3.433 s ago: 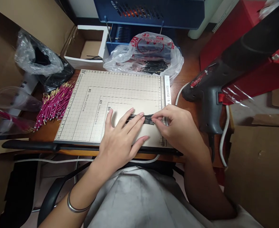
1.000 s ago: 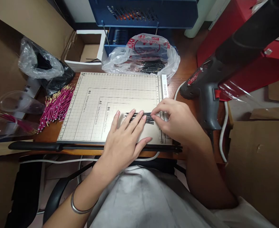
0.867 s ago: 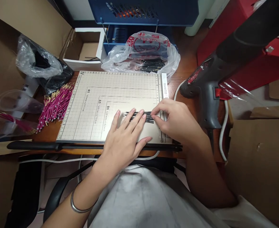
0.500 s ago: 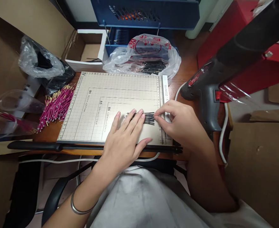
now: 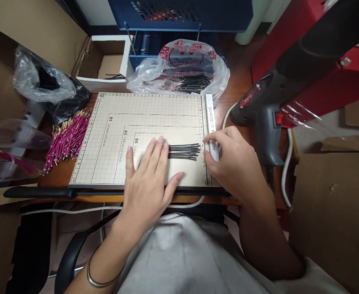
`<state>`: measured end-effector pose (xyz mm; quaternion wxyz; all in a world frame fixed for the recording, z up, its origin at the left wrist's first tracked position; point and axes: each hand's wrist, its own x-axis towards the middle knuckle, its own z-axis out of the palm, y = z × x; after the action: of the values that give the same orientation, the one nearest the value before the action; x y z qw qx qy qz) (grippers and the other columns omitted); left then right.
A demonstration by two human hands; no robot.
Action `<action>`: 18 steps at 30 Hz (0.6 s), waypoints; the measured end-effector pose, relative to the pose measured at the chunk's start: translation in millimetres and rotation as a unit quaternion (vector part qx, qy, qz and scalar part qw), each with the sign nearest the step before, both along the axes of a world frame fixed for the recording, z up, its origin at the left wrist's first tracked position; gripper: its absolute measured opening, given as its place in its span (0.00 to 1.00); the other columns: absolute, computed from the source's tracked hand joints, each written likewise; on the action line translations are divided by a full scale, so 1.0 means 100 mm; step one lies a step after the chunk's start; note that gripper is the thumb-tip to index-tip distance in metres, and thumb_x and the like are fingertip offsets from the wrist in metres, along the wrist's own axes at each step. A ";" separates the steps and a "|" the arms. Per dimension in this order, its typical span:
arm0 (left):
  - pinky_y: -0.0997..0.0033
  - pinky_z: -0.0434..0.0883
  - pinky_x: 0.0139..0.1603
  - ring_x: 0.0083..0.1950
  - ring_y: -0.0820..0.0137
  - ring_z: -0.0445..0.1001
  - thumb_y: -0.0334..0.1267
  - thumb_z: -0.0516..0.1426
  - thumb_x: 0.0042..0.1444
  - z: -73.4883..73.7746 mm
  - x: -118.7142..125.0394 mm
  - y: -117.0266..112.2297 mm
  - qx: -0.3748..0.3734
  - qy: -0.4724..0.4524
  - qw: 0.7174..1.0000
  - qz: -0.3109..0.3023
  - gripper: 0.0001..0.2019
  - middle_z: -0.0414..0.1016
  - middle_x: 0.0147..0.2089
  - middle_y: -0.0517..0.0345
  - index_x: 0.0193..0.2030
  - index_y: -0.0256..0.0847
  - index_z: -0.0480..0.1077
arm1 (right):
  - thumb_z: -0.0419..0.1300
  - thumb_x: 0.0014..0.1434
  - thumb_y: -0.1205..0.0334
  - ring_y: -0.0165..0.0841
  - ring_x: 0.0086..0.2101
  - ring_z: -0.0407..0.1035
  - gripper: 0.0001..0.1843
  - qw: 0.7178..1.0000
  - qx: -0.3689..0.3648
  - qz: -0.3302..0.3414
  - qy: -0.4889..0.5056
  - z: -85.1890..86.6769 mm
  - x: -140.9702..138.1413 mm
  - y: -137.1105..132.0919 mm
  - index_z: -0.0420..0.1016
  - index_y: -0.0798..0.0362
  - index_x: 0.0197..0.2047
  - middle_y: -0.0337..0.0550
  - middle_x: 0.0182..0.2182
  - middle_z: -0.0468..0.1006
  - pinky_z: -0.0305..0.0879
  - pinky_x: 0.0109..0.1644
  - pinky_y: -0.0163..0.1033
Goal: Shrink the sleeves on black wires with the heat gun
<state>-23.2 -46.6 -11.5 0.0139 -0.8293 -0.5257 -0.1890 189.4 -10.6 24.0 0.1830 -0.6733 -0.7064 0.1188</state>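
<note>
Several thin black wires (image 5: pixel 184 151) lie side by side on the cream, grid-marked board of a paper cutter (image 5: pixel 155 106). My left hand (image 5: pixel 149 175) is flat with fingers outstretched, its fingertips covering the wires' left ends. Just off their right ends is my right hand (image 5: pixel 233 159), thumb and forefinger apart with nothing visible between them. It hovers by the cutter's white edge strip (image 5: pixel 210 118). Along the board's near side runs the cutter's blade arm, with its black handle (image 5: pixel 38 192) at the left.
Pink wires (image 5: pixel 67 141) are heaped left of the board, beside clear plastic cups (image 5: pixel 18 132). Behind it stand a white box (image 5: pixel 106 84) and a plastic bag (image 5: pixel 219 75) holding black wires. A grey heat gun (image 5: pixel 267 122) with a white cord stands at the right.
My left hand has slid left, uncovering more of the wires. The right thumb and forefinger, pinched at the wires' right ends before, have parted and moved slightly right, off the wires.
</note>
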 end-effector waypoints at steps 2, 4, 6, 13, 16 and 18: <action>0.40 0.36 0.86 0.81 0.49 0.64 0.50 0.50 0.80 -0.02 -0.02 -0.02 0.002 0.005 1.000 0.020 0.33 0.64 0.80 0.34 0.82 0.31 0.55 | 0.63 0.65 0.64 0.37 0.34 0.72 0.12 1.000 0.004 -0.004 0.010 -0.02 -0.02 0.00 0.80 0.50 0.52 0.50 0.51 0.77 0.59 0.35 0.45; 0.42 0.38 0.86 0.81 0.49 0.65 0.51 0.49 0.80 -0.04 -0.02 -0.03 0.000 0.011 1.000 0.021 0.33 0.64 0.79 0.34 0.81 0.29 0.56 | 0.62 0.65 0.64 0.39 0.37 0.74 0.13 1.000 0.002 -0.003 0.020 -0.03 -0.04 0.00 0.79 0.50 0.52 0.51 0.52 0.76 0.62 0.36 0.45; 0.43 0.38 0.86 0.81 0.50 0.65 0.51 0.49 0.80 -0.05 -0.01 -0.03 -0.007 0.015 1.000 0.013 0.33 0.64 0.80 0.34 0.81 0.28 0.57 | 0.62 0.65 0.64 0.41 0.39 0.75 0.13 1.000 0.001 0.000 0.029 -0.04 -0.05 -0.01 0.79 0.50 0.53 0.51 0.52 0.75 0.65 0.37 0.46; 0.40 0.41 0.86 0.83 0.50 0.62 0.51 0.47 0.81 -0.04 -0.04 -0.03 -0.021 0.003 1.000 0.000 0.35 0.61 0.82 0.36 0.85 0.32 0.49 | 0.62 0.64 0.65 0.44 0.44 0.77 0.17 0.999 0.008 -0.003 0.049 -0.03 -0.02 -0.04 0.76 0.49 0.55 0.52 0.54 0.74 0.71 0.41 0.47; 0.39 0.41 0.86 0.83 0.50 0.61 0.52 0.45 0.81 -0.05 -0.07 -0.04 -0.022 -0.010 1.000 0.011 0.35 0.61 0.82 0.36 0.86 0.35 0.45 | 0.64 0.62 0.64 0.45 0.47 0.77 0.18 0.998 0.016 -0.005 0.059 -0.04 0.00 -0.05 0.75 0.48 0.56 0.53 0.57 0.73 0.73 0.42 0.48; 0.38 0.40 0.86 0.83 0.51 0.62 0.52 0.46 0.81 -0.05 -0.08 -0.04 -0.023 -0.006 1.000 0.002 0.35 0.62 0.81 0.36 0.86 0.36 0.45 | 0.65 0.62 0.64 0.46 0.48 0.78 0.19 0.998 0.016 -0.004 0.058 -0.05 0.01 -0.05 0.75 0.48 0.56 0.54 0.61 0.72 0.74 0.42 0.49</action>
<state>-30.7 -50.3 -17.0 -0.0076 -0.8274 -0.5312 -0.1819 190.5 -15.5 19.1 0.2348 -0.6654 -0.6935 0.1457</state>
